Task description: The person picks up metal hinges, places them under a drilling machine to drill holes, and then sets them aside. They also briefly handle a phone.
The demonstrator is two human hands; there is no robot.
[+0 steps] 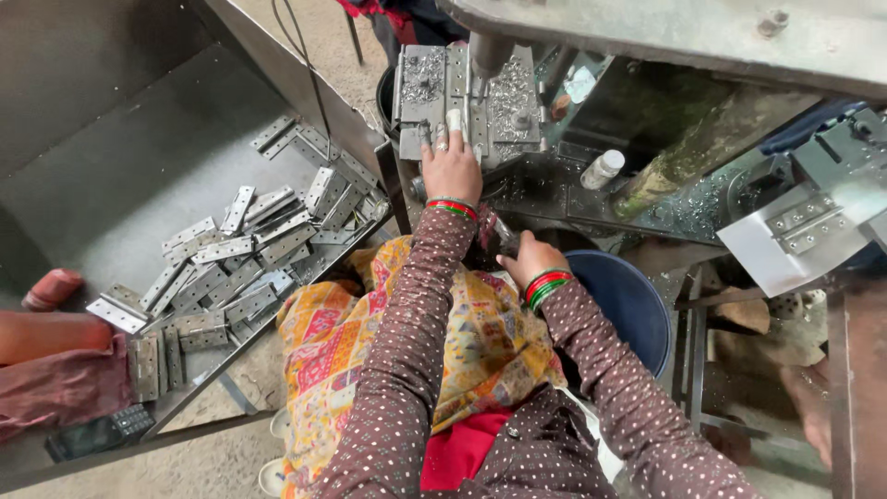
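Observation:
My left hand (451,168) reaches forward onto the drill table (418,111), its fingers pressing a grey metal hinge (478,122) flat under the drill spindle (486,54). Metal shavings lie on the table around the hinge. Lower down, close to my lap, my right hand (530,260) is closed around a dark lever handle (504,237), most of which the hand hides. Both wrists carry red and green bangles, and both sleeves are brown with white dots.
A big steel tray (139,176) on my left holds several loose hinges (231,254). Another person's arm (42,334) and a phone (97,432) lie at its near end. A blue bucket (637,305), a white bottle (602,169) and a second hinge plate (800,227) are on the right.

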